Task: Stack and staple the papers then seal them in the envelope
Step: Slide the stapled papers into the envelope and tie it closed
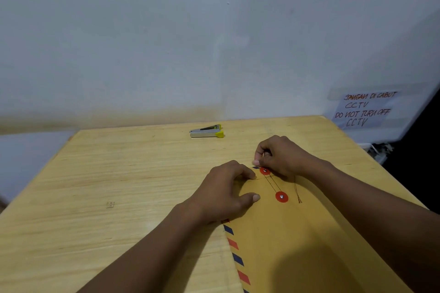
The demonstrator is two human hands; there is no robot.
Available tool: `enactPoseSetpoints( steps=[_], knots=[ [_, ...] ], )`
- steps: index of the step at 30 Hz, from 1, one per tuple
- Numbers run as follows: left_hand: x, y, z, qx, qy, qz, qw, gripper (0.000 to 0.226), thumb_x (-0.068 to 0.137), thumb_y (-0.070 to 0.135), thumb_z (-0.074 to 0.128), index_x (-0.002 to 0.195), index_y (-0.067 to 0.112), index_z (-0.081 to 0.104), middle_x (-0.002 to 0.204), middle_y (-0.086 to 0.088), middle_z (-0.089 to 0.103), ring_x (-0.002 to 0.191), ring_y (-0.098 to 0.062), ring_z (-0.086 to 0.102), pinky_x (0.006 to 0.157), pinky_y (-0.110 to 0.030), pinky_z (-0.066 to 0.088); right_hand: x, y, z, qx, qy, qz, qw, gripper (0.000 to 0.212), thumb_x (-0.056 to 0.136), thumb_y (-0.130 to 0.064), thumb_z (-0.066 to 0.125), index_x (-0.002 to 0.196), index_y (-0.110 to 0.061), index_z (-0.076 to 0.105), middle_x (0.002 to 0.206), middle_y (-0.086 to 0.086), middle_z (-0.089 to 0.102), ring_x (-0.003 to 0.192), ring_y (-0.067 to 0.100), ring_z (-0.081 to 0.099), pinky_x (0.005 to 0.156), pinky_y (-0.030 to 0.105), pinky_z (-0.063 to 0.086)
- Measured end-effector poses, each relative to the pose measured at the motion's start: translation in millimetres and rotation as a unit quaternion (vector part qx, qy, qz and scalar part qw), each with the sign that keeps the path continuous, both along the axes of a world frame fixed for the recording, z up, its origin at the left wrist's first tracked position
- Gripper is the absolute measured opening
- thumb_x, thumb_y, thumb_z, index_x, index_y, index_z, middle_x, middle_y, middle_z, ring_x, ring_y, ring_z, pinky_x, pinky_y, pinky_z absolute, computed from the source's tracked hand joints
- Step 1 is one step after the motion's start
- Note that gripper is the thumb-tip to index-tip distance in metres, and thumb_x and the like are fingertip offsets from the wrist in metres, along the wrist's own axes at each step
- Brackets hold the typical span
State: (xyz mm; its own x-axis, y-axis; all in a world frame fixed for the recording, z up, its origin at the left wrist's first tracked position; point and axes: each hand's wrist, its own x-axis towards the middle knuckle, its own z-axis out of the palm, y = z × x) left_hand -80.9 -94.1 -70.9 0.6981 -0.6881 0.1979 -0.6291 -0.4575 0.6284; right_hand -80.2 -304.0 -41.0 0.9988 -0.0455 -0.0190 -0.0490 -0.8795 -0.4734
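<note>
A brown envelope (290,240) with red and blue edge stripes lies flat on the wooden table (114,178), its flap folded down. Two red button discs sit on it, the upper disc (264,171) on the flap and the lower disc (281,196) on the body, with thin string running between them. My right hand (281,156) pinches the string just above the upper disc. My left hand (226,191) presses curled fingers and thumb on the envelope beside the discs. A loose string end (297,191) trails to the right. No papers are visible.
A silver stapler (206,131) with yellow ends lies near the table's far edge, apart from both hands. A white wall stands behind the table. A handwritten CCTV notice (365,109) is taped at the right, with dark space beyond the table's right edge.
</note>
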Motion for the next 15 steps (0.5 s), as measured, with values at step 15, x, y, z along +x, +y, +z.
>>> enactPoseSetpoints(
  steps=[15],
  knots=[
    [-1, -3, -7, -0.001, -0.028, -0.002, 1.000, 0.040, 0.085, 0.045, 0.073, 0.122, 0.031, 0.067, 0.119, 0.014, 0.059, 0.110, -0.006, 0.056, 0.095, -0.029, 0.049, -51, -35, 1, 0.009, -0.010, -0.029, 0.999, 0.005, 0.091, -0.026, 0.070, 0.087, -0.025, 0.070, 0.071, -0.012, 0.060, 0.067, 0.006, 0.053, 0.062, 0.024, 0.042]
  ],
)
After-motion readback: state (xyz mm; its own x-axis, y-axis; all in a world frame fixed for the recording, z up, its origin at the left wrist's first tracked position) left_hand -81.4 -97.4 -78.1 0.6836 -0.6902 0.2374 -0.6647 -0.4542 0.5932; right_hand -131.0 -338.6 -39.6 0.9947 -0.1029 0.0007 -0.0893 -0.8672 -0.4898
